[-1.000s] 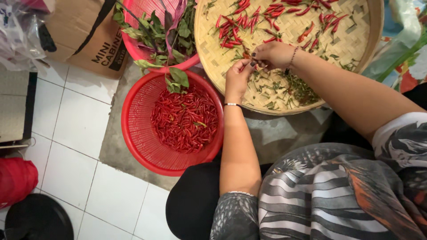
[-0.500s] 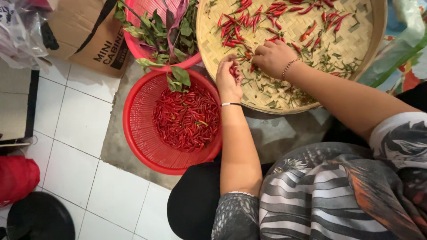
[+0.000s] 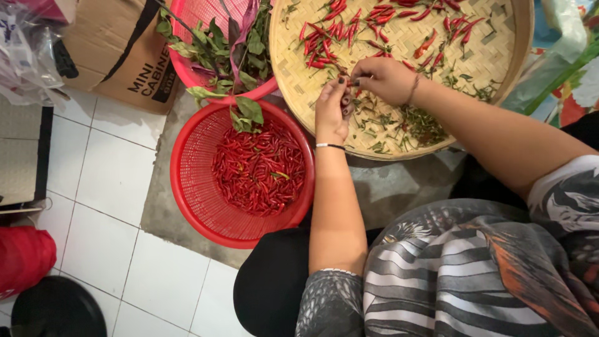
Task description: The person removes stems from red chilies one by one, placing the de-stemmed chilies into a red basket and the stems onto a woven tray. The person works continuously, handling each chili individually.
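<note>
A round woven bamboo tray (image 3: 493,56) holds scattered red chilies (image 3: 324,47) at its far side and a heap of green stems (image 3: 421,122) nearer me. My left hand (image 3: 331,115) and my right hand (image 3: 387,78) meet over the tray's near left part. Their fingertips pinch together on a small chili that the fingers mostly hide. Left of the tray stands a red plastic basket (image 3: 187,193) with a bed of red chilies (image 3: 259,171) in it, just beside my left wrist.
A pink basket (image 3: 187,72) of leafy green sprigs (image 3: 231,53) overlaps the red basket's far rim. A cardboard box (image 3: 118,53) and plastic bags (image 3: 25,50) lie at the far left. A red bag (image 3: 22,259) and a black round object (image 3: 56,309) sit on the white tiles near left.
My left hand, which held a red chili slightly apart half a second ago, has come back against my right hand's fingertips. Baskets and tray have not moved.
</note>
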